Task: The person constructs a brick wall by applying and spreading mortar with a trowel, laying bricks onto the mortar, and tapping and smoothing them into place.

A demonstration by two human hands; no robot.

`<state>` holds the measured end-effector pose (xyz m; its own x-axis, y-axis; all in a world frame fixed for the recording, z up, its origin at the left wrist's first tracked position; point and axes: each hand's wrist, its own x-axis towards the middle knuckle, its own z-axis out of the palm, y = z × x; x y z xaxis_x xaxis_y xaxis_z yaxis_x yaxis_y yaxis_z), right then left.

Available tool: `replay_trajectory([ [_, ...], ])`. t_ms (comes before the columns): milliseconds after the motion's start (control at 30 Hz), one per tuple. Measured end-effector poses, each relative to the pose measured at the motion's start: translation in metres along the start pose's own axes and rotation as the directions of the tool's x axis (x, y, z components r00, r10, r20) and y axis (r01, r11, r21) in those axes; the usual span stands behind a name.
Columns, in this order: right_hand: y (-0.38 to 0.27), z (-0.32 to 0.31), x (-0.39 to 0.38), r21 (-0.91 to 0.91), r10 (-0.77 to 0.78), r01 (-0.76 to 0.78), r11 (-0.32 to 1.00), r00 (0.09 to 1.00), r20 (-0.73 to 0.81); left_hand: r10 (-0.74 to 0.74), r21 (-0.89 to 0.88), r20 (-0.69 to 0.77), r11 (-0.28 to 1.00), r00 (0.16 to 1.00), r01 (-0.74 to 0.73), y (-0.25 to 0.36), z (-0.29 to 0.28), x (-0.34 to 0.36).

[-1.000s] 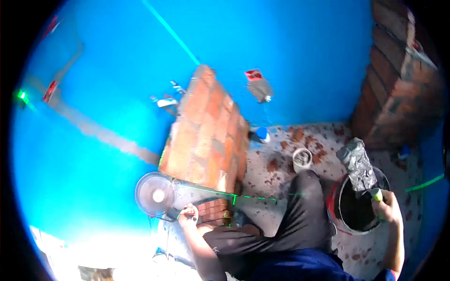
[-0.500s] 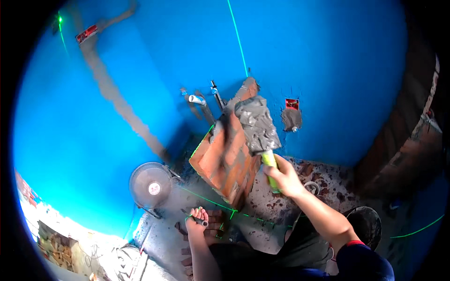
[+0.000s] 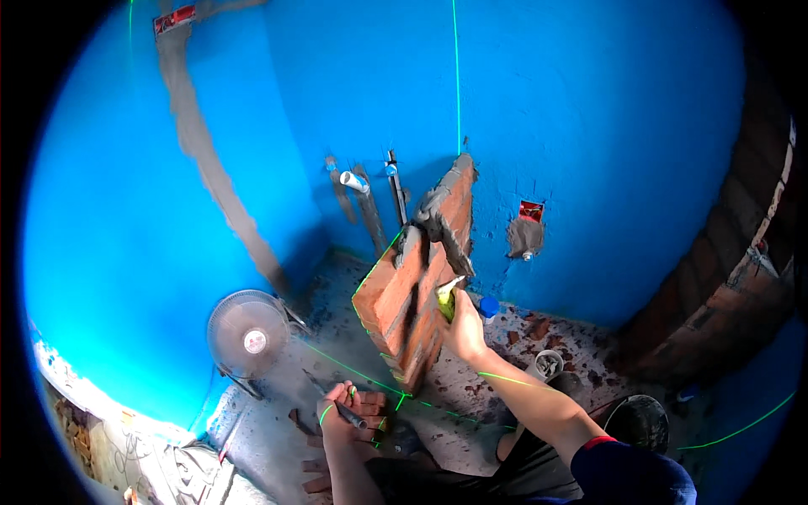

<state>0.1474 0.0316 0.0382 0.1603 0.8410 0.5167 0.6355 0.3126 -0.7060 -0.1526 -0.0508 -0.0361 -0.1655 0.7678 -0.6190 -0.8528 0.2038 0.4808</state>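
Observation:
My right hand [image 3: 463, 326] is closed round the yellow-green handle [image 3: 446, 305] of a trowel. Its blade [image 3: 454, 252] is seen nearly edge-on, against the upper part of a narrow brick wall [image 3: 396, 290]. Wet grey mortar [image 3: 433, 206] lies along the wall's stepped top, just beyond the blade. Lower left, my left hand [image 3: 338, 411] grips a slim tool with a dark round handle [image 3: 352, 417]; a thin part sticks out past the fingers, and its kind cannot be made out. Below that hand lie several loose bricks [image 3: 370, 406].
A round fan [image 3: 248, 335] stands left of the wall. Pipes [image 3: 353, 181] leave the blue wall [image 3: 572, 101] behind it. To the right are a small pail [image 3: 549, 364], a dark bucket [image 3: 637, 423] and a curved brick wall [image 3: 707, 278]. Green laser lines cross wall and floor.
The trowel has turned from showing its mortar-loaded face to nearly edge-on and come lower, against the brick wall. My left hand still holds its tool. The whole view has shifted slightly.

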Motion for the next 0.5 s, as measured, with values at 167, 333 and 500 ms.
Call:
replay_trajectory([
  [167,0.005,0.007,-0.019,-0.104,0.005,-0.005,0.995,1.0,0.002,0.017,0.02,0.021,1.0,1.0,-0.018,0.0,0.001,-0.002],
  [333,0.024,0.003,-0.039,-0.21,-0.034,0.036,0.977,0.999,0.013,0.027,0.046,0.014,0.999,1.0,-0.028,-0.003,0.008,-0.01],
  [500,0.033,-0.029,-0.051,-0.418,-0.196,0.198,0.887,0.979,0.049,0.017,0.03,0.094,0.999,0.995,-0.02,-0.006,0.01,-0.016],
])
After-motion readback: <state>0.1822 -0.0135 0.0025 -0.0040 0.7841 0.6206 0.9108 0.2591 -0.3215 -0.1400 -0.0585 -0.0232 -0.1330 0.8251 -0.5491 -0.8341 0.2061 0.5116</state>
